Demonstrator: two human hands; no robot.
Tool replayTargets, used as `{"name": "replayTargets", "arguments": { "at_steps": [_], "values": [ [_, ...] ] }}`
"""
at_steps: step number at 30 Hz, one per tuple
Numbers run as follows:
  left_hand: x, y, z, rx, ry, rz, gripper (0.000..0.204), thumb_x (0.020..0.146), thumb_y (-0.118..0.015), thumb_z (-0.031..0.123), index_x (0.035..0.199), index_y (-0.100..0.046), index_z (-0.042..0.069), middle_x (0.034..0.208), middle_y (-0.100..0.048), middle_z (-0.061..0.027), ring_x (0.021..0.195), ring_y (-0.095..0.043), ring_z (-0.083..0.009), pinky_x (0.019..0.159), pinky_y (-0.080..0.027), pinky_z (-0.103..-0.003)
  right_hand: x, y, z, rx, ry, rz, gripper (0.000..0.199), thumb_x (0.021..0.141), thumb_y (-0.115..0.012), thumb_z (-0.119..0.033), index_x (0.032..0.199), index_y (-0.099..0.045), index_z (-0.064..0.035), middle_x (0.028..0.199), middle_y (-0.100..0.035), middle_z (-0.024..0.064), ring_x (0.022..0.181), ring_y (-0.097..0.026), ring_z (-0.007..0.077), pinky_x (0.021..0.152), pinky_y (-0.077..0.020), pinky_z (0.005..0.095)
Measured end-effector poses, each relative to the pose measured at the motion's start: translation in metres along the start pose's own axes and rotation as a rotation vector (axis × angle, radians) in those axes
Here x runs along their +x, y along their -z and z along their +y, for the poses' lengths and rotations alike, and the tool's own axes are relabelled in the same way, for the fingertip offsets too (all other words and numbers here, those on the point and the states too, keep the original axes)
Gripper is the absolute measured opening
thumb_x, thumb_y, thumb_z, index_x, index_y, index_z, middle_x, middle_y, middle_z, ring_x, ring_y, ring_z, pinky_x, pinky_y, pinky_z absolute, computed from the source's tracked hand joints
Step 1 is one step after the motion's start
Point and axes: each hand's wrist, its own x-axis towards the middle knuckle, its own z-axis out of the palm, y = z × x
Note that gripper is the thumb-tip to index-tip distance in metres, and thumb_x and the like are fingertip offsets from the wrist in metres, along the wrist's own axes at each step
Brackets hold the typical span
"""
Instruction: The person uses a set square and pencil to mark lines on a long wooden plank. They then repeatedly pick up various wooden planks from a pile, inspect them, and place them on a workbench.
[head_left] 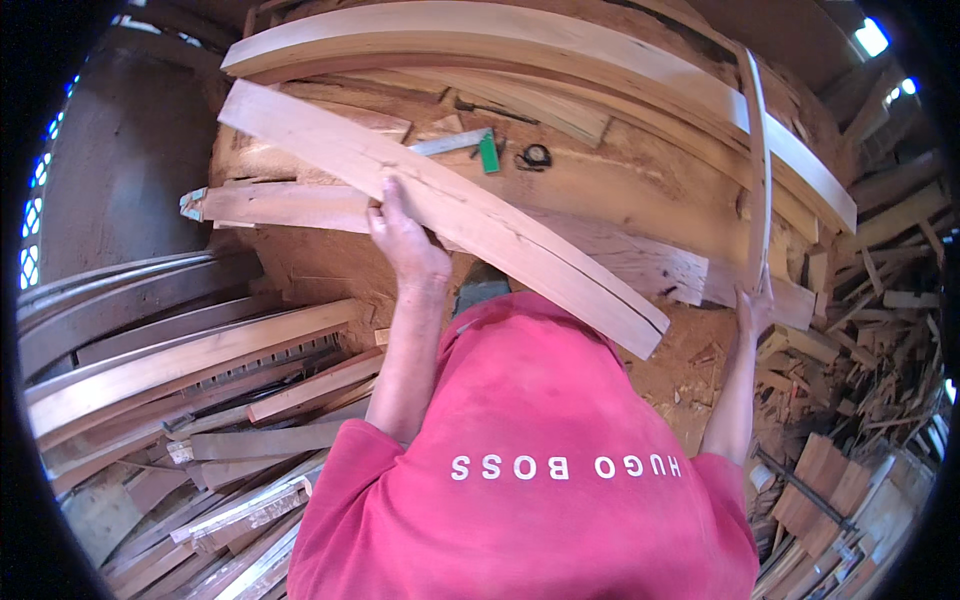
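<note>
A sawdust-covered worktop carried a green-handled tool with a metal blade, and just to its right a small black loop of cord or rubber. Across the far side lay a stack of long pale boards, their edges bowed by the lens. Grey weathered planks and lighter timber lengths lay heaped at the left, with a slotted strip among them. At the right, a jumble of short offcuts covered the floor, and reddish flat pieces were stacked nearer the lower edge. Sawdust lay below the worktop's edge.
</note>
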Motion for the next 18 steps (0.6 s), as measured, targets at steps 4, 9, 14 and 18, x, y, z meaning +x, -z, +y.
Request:
{"name": "replayTargets", "arguments": {
  "at_steps": [4, 9, 14, 18],
  "values": [
    [-0.015, -0.02, -0.019, -0.077, 0.025, -0.001, 0.042, 0.103, -0.05, 0.029, 0.134, -0.046, 0.002, 0.128, -0.057, -0.0134, 0.118, -0.057, -0.0264, 0.103, -0.047, -0.043, 0.032, -0.015, 0.039, 0.054, 0.044, -0.005, 0.078, 0.075, -0.082, -0.022, 0.143, -0.049, -0.0048, 0.129, -0.064, 0.018, 0.113, -0.065, 0.0259, 0.095, -0.0498, 0.0378],
    [-0.039, -0.038, -0.033, 0.013, 0.013, 0.036, 0.046, 0.103, -0.049, 0.033, 0.137, -0.046, 0.002, 0.133, -0.056, -0.0142, 0.12, -0.058, -0.0286, 0.103, -0.049, -0.046, 0.031, -0.025, -0.019, -0.035, -0.015, -0.111, 0.088, 0.073, -0.085, -0.035, 0.146, -0.045, -0.0052, 0.119, -0.063, 0.0269, 0.107, -0.064, 0.037, 0.092, -0.0495, 0.0452],
    [-0.06, -0.053, -0.036, 0.063, 0.002, 0.079, 0.047, 0.102, -0.051, 0.034, 0.136, -0.047, 0.002, 0.131, -0.057, -0.0148, 0.116, -0.06, -0.0292, 0.098, -0.052, -0.047, 0.014, -0.05, -0.035, -0.155, -0.1, -0.095, 0.097, 0.074, -0.081, -0.05, 0.153, -0.035, -0.0142, 0.122, -0.053, 0.0283, 0.109, -0.056, 0.044, 0.092, -0.0469, 0.0512],
    [-0.064, -0.052, -0.034, 0.069, 0.011, 0.086, 0.046, 0.101, -0.053, 0.036, 0.135, -0.049, 0.004, 0.129, -0.057, -0.0153, 0.114, -0.06, -0.0293, 0.095, -0.053, -0.047, 0.007, -0.073, -0.028, -0.355, -0.124, -0.031, 0.09, 0.079, -0.075, -0.055, 0.153, -0.034, -0.0263, 0.13, -0.048, 0.0238, 0.112, -0.054, 0.0427, 0.091, -0.0443, 0.0558]
  ]
}}
